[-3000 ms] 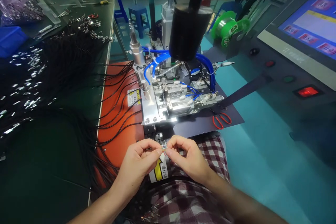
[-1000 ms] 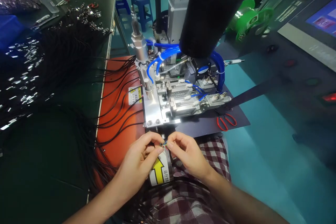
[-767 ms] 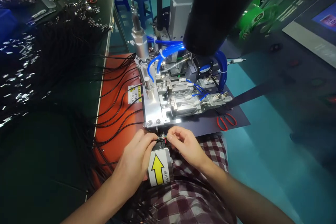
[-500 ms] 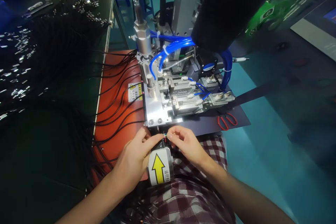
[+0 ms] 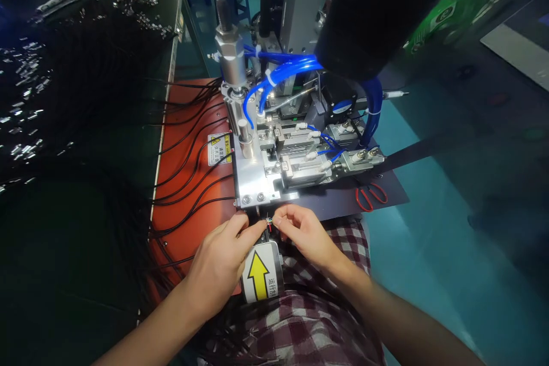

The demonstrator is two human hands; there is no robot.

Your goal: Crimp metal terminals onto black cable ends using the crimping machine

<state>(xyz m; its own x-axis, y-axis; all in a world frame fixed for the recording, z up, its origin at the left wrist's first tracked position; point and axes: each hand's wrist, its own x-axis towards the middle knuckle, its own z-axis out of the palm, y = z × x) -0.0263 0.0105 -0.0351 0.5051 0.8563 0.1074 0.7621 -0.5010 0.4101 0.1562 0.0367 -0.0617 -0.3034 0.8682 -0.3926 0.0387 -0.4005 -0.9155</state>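
Several thin coloured wires, with red the plainest among them, stick out in a small bunch between my two hands. My left hand is closed, its thumb and finger pinching at the left of the bunch. From the other side my right hand pinches the wire ends between thumb and forefinger, its other fingers curled. Both hands are just in front of the metal machine's plate. Right below them is a white panel with a yellow arrow. The fingertips hide most of what they grip.
Black cables run across the orange board from a dark heap on the left bench. Blue air tubes arch over the machine's cylinders. Red-handled scissors lie at the right. A thick black column hangs above.
My left hand has shifted very slightly, its forefinger a little more bent. The right hand keeps its pinch in the same spot. The whole view has moved a little.
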